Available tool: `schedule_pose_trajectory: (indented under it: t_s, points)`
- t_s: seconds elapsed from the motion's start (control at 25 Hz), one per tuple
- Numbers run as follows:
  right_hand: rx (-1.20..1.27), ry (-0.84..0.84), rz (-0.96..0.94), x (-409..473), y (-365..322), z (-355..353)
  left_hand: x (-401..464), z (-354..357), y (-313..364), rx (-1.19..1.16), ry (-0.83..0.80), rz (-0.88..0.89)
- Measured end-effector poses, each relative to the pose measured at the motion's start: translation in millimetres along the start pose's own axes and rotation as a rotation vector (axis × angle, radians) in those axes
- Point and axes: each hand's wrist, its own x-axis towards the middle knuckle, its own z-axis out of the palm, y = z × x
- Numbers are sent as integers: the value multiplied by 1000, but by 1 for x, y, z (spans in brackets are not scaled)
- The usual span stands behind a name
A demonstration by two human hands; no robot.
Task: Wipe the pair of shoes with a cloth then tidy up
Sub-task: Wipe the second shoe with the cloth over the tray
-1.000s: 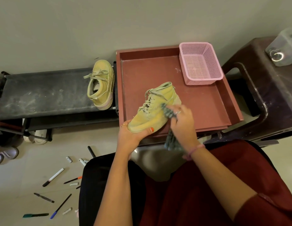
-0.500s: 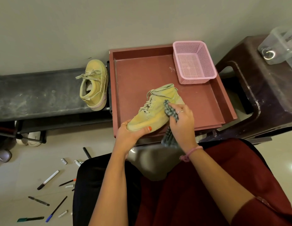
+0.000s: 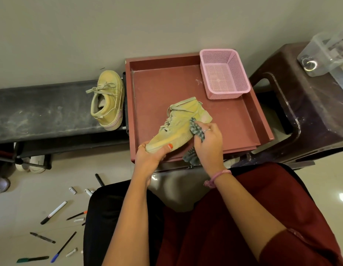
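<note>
The right hand (image 3: 208,143) is closed around a grey-blue ribbed cloth (image 3: 196,130), pressing a bunched fold of it against the side of a yellow-green suede high-top shoe (image 3: 178,124) near the heel; the loose end of the cloth hangs below the palm over the tray's near edge. A ring shows on one finger and a pink thread band sits on the wrist. The left hand (image 3: 150,157) grips the toe of the same shoe, thumb on top with an orange-painted nail, fingers curled underneath. The shoe is tilted, toe toward the person and heel raised over a shallow square maroon tray (image 3: 247,129); whether the heel touches the tray floor is hard to tell from this angle.

In the tray's far right corner stands a pink perforated plastic basket (image 3: 225,73). Just left of the tray, a matching yellow-green lace-up shoe (image 3: 108,100) rests on its sole on a dusty black bench (image 3: 42,110), close to the tray's wall. To the right of the tray is a dark brown plastic stool (image 3: 308,110) with a clear plastic container (image 3: 328,52) on its top.

On the pale tiled floor at lower left lie scattered marker pens (image 3: 53,212) and loose caps. The person's lap, in dark red fabric, fills the lower right.
</note>
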Motion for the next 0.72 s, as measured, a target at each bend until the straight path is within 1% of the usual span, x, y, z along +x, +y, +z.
schedule_pose_trajectory:
  t_s: [0.04, 0.08, 0.2, 0.28, 0.32, 0.36, 0.48, 0.52, 0.56, 0.6, 0.72]
  points:
    - [-5, -10, 12, -1, -5, 0, 0, 0, 0, 3, 3, 4]
    - [-20, -33, -41, -8, -12, 0, -1, 0, 2, 1, 3, 3]
    - [-82, -116, -329, -41, -29, 3, -2, 0, 3, 11, -14, 6]
    - [-150, -124, -435, -41, -25, 2, -3, 0, 1, 20, -8, -5]
    - [-175, -111, -419, -31, -21, 0, -3, 0, 0, 22, -7, -7]
    - [-195, -100, -352, -18, -16, 0, -2, -1, -1, 24, -9, -13]
    - [-192, -39, -47, 25, -1, -3, -1, -1, -1, 7, -11, -21]
    - [-169, -22, 4, 30, -1, -1, 0, -1, -1, 6, 3, -25]
    - [-148, -21, 6, 29, -6, 1, -1, 0, 1, 1, 16, -25]
    - [-133, -37, -44, 21, -12, 4, 1, 0, 1, 3, 35, -16]
    - [-139, -85, -355, -20, -23, 10, 1, 0, 1, 44, 115, 23]
